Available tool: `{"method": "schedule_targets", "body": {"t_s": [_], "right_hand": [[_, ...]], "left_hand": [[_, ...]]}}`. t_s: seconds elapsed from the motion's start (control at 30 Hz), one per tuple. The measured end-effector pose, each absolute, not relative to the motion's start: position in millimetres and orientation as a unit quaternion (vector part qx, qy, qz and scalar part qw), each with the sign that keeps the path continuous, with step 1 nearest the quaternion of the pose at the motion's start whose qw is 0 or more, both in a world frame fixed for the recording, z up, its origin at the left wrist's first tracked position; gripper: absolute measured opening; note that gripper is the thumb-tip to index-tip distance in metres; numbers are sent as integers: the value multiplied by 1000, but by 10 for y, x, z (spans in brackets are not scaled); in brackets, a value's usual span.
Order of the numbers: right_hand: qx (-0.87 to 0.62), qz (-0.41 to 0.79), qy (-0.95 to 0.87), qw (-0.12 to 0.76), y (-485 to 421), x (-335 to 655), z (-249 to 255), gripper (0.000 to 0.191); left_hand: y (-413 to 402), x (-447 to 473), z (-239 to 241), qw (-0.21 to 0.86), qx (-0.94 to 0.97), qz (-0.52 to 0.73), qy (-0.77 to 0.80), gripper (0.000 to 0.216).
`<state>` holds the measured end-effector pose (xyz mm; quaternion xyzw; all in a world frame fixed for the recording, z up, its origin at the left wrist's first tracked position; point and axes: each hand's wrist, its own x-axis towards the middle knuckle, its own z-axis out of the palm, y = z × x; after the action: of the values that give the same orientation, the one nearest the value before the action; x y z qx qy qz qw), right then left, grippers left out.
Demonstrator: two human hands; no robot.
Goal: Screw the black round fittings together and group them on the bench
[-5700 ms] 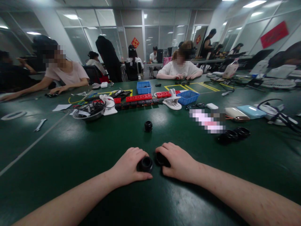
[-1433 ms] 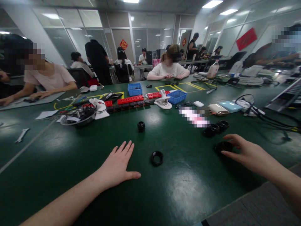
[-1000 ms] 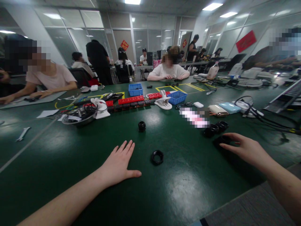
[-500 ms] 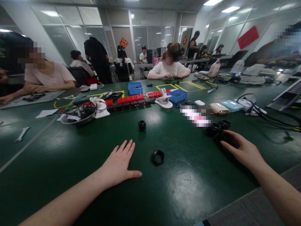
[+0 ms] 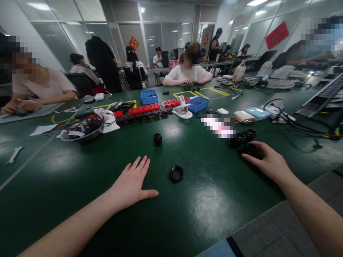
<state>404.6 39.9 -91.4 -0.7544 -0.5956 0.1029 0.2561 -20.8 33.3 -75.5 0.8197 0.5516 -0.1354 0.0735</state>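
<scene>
My left hand [image 5: 132, 184] lies flat on the green table [image 5: 203, 203], fingers spread, holding nothing. A black ring-shaped nut [image 5: 176, 173] rests just to its right. A small black cylindrical fitting [image 5: 157, 139] stands farther back at the centre. My right hand [image 5: 266, 162] reaches out to the right and its fingers curl over a black round part [image 5: 249, 149]. That part sits against a cluster of similar black parts [image 5: 242, 137].
Red power strips [image 5: 143, 109], two blue bins [image 5: 149, 96], a white clamp [image 5: 182, 109], a bowl of cables [image 5: 83, 128], phones and power banks [image 5: 245, 117] lie across the table. A wrench [image 5: 13, 155] lies far left. Other people sit at the far and left sides.
My right hand has slid the black part back and left up to the cluster of black parts. My left hand stays flat. The view has shifted slightly.
</scene>
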Motion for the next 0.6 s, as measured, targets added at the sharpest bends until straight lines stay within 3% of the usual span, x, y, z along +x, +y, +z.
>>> {"method": "schedule_targets", "body": {"t_s": [0.6], "right_hand": [[-741,124,-608,257,358,4070,-916,56]], "left_hand": [[331,-188,-735,81,818,-140,553,104]]}}
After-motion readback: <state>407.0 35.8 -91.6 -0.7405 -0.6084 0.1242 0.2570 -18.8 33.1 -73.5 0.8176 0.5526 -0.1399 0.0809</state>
